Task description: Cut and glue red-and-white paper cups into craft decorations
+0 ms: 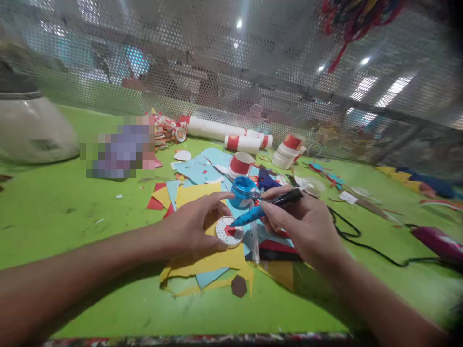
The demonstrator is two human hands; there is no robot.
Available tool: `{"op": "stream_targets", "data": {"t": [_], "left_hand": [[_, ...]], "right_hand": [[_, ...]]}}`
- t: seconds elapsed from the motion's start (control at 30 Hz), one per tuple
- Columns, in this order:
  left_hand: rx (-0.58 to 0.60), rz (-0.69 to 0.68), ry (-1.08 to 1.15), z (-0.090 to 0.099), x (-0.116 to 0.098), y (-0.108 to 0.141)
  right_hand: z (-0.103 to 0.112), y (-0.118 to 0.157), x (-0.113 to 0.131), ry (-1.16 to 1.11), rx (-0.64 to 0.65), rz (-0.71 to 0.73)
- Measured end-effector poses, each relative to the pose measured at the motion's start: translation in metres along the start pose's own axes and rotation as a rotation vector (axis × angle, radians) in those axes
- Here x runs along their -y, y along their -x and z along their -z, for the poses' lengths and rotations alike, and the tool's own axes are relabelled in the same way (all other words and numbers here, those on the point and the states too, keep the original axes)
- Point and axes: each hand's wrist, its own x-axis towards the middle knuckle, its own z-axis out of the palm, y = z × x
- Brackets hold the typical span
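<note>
My left hand [197, 224] grips a small round white disc [220, 232] by its edge, between thumb and fingers. The disc has dark specks and a red shape at its centre. In my right hand [307, 229] is a marker pen [269, 206], black at the rear and covered in blue toward the tip. Its tip is at the disc's red centre; whether it touches I cannot tell. Just behind the disc stands an open jar of blue paint [241, 195]. Yellow felt sheets [202, 260] lie under the disc, and a brown hexagon [239, 286] lies in front.
Light blue sheets [198, 164] and a red-and-white cup [241, 165] are behind the jar. Farther back are white rolls [213, 129] and stacked cups [288, 152]. A black cord [372, 253] runs to a magenta tool [436, 243] at right. A perforated metal screen [217, 72] borders the green table [108, 289].
</note>
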Motion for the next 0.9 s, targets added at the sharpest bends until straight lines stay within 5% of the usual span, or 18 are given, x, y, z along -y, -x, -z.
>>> {"op": "stream_targets", "data": {"t": [0.9], "left_hand": [[0.012,-0.086,0.005,-0.003,0.0,0.001]], "right_hand": [[-0.008,0.003,-0.012,0.158,0.022,0.167]]}}
